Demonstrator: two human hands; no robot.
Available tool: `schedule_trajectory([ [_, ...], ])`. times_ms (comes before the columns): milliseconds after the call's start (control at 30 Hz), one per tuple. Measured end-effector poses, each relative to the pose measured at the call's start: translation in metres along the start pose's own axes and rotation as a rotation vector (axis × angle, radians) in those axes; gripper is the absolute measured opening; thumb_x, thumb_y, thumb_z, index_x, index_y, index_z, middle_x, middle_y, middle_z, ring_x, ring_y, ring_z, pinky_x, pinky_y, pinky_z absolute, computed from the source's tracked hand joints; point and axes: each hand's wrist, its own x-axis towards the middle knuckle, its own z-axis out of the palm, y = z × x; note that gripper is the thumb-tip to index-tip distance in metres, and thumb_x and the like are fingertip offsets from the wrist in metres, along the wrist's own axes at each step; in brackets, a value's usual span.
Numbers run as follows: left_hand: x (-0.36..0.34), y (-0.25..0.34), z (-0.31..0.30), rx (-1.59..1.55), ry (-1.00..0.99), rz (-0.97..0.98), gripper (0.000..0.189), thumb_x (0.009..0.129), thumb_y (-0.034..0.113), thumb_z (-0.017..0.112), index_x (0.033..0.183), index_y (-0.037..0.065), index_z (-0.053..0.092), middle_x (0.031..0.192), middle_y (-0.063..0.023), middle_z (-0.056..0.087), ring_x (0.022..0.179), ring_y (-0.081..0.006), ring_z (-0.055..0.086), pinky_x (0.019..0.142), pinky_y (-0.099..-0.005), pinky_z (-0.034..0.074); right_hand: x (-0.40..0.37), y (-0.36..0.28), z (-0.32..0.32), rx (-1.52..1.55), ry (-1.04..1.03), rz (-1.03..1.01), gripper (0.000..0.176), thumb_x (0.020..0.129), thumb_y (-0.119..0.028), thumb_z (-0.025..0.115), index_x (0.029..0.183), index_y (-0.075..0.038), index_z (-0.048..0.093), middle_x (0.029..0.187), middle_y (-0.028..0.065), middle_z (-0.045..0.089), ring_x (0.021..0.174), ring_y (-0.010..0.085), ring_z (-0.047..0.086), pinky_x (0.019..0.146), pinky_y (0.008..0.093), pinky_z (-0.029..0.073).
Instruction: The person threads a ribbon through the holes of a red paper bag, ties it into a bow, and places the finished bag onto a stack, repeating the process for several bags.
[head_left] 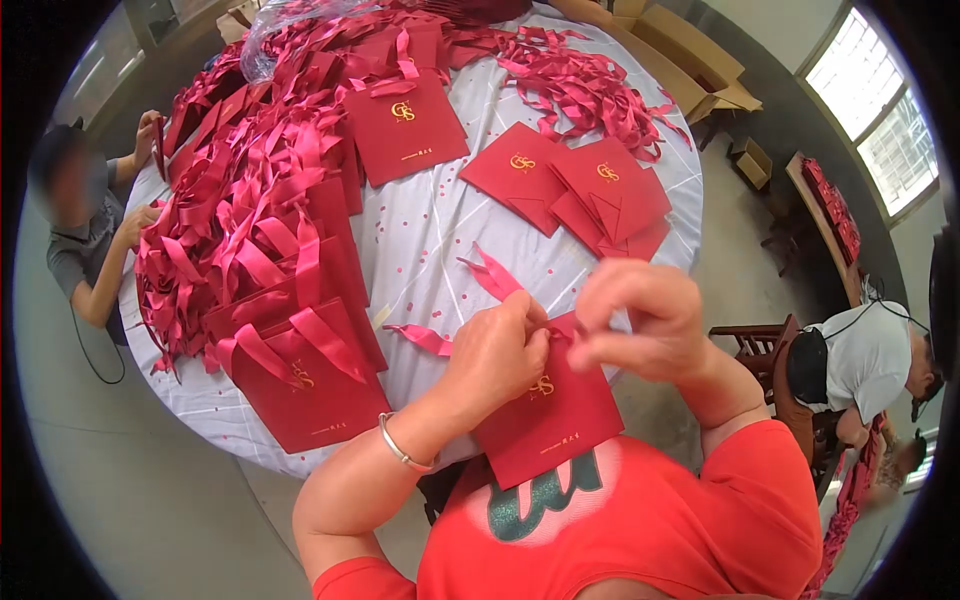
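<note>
A red paper bag with a gold logo lies flat at the table's near edge, against my shirt. My left hand is closed on the bag's top edge, its fingertips bent over it. Pink ribbon ends stick out beyond that hand onto the cloth. My right hand is raised just right of the bag's top, slightly blurred, with fingers curled in and the thumb close to them. What it pinches, if anything, does not show clearly.
Red bags with ribbon handles crowd the table's left side. Flat bags and a heap of loose ribbons lie on the white tablecloth. A person handles bags at left; another sits at right. Cardboard boxes stand behind.
</note>
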Motion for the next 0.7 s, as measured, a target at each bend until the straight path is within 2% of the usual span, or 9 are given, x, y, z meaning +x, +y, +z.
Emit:
schedule_trajectory([
  [67, 0.0, -0.003, 0.0, -0.021, 0.016, 0.024, 0.017, 0.083, 0.006, 0.06, 0.097, -0.003, 0.058, 0.087, -0.0229, 0.069, 0.086, -0.04, 0.067, 0.076, -0.0465, 0.052, -0.003, 0.02, 0.002, -0.154, 0.005, 0.113, 0.022, 0.072, 0.002, 0.081, 0.087, 0.001, 0.066, 0.081, 0.0082, 0.063, 0.068, 0.0135, 0.061, 0.059, 0.0268, 0.049],
  [133, 0.004, -0.011, 0.0, -0.089, 0.07, 0.096, 0.021, 0.084, 0.001, 0.054, 0.104, -0.004, 0.055, 0.089, -0.0204, 0.07, 0.09, -0.0326, 0.07, 0.073, -0.0377, 0.053, -0.013, 0.039, 0.007, -0.119, 0.018, 0.326, 0.015, 0.078, 0.0, 0.077, 0.089, 0.002, 0.068, 0.087, 0.0081, 0.064, 0.069, 0.0113, 0.061, 0.057, 0.0237, 0.048],
  [200, 0.004, -0.009, -0.005, -0.12, 0.037, 0.085, 0.026, 0.081, -0.005, 0.049, 0.107, -0.007, 0.052, 0.092, -0.0235, 0.069, 0.091, -0.0326, 0.07, 0.074, -0.0374, 0.053, -0.024, 0.055, 0.01, -0.17, -0.05, 0.354, 0.011, 0.08, 0.001, 0.075, 0.088, 0.002, 0.068, 0.085, 0.0078, 0.064, 0.068, 0.0116, 0.062, 0.057, 0.0244, 0.049],
  [300, 0.005, -0.003, -0.016, -0.193, -0.018, 0.049, 0.024, 0.082, -0.003, 0.054, 0.105, -0.005, 0.054, 0.089, -0.0202, 0.07, 0.089, -0.0297, 0.07, 0.074, -0.0354, 0.052, -0.032, 0.054, 0.012, -0.175, -0.101, 0.324, 0.007, 0.083, 0.001, 0.073, 0.088, 0.002, 0.068, 0.082, 0.0063, 0.064, 0.064, 0.0105, 0.062, 0.054, 0.0239, 0.048],
  [367, 0.005, 0.002, -0.027, -0.124, -0.1, 0.081, 0.018, 0.081, -0.001, 0.059, 0.098, -0.002, 0.059, 0.085, -0.0163, 0.071, 0.084, -0.0277, 0.071, 0.072, -0.0344, 0.052, -0.031, 0.052, 0.01, -0.133, -0.102, 0.338, 0.007, 0.083, 0.001, 0.073, 0.088, 0.002, 0.069, 0.082, 0.006, 0.064, 0.063, 0.0102, 0.062, 0.053, 0.0236, 0.048],
  [433, 0.009, -0.003, -0.034, 0.06, -0.018, 0.196, 0.01, 0.079, 0.001, 0.064, 0.09, 0.0, 0.063, 0.082, -0.0137, 0.071, 0.079, -0.0274, 0.071, 0.069, -0.0342, 0.052, -0.031, 0.049, 0.008, -0.069, -0.061, 0.464, 0.007, 0.082, 0.0, 0.073, 0.087, 0.002, 0.07, 0.078, 0.0084, 0.065, 0.06, 0.0123, 0.064, 0.052, 0.0259, 0.049],
  [500, 0.007, 0.001, -0.043, 0.071, -0.014, 0.185, 0.008, 0.078, 0.001, 0.064, 0.086, 0.0, 0.064, 0.083, -0.014, 0.071, 0.076, -0.0272, 0.07, 0.067, -0.033, 0.052, -0.031, 0.047, 0.002, -0.073, -0.061, 0.464, 0.007, 0.082, 0.002, 0.073, 0.088, 0.002, 0.069, 0.079, 0.0072, 0.064, 0.059, 0.0108, 0.062, 0.051, 0.0241, 0.048],
  [633, 0.009, 0.008, -0.057, 0.021, -0.144, 0.094, 0.009, 0.08, 0.0, 0.063, 0.09, 0.0, 0.065, 0.079, -0.0097, 0.071, 0.068, -0.0172, 0.068, 0.066, -0.0289, 0.051, -0.032, 0.041, -0.01, -0.09, -0.026, 0.465, 0.007, 0.082, 0.005, 0.071, 0.088, 0.003, 0.069, 0.079, 0.006, 0.062, 0.059, 0.0086, 0.061, 0.049, 0.022, 0.046],
  [700, 0.012, 0.0, -0.056, -0.228, -0.253, 0.087, 0.011, 0.086, -0.002, 0.06, 0.095, -0.001, 0.065, 0.084, -0.0076, 0.072, 0.066, -0.0116, 0.066, 0.058, -0.0251, 0.05, -0.036, 0.043, -0.015, -0.109, -0.015, 0.473, 0.008, 0.081, 0.004, 0.073, 0.088, 0.002, 0.07, 0.08, 0.0069, 0.063, 0.06, 0.0097, 0.062, 0.051, 0.0229, 0.047],
])
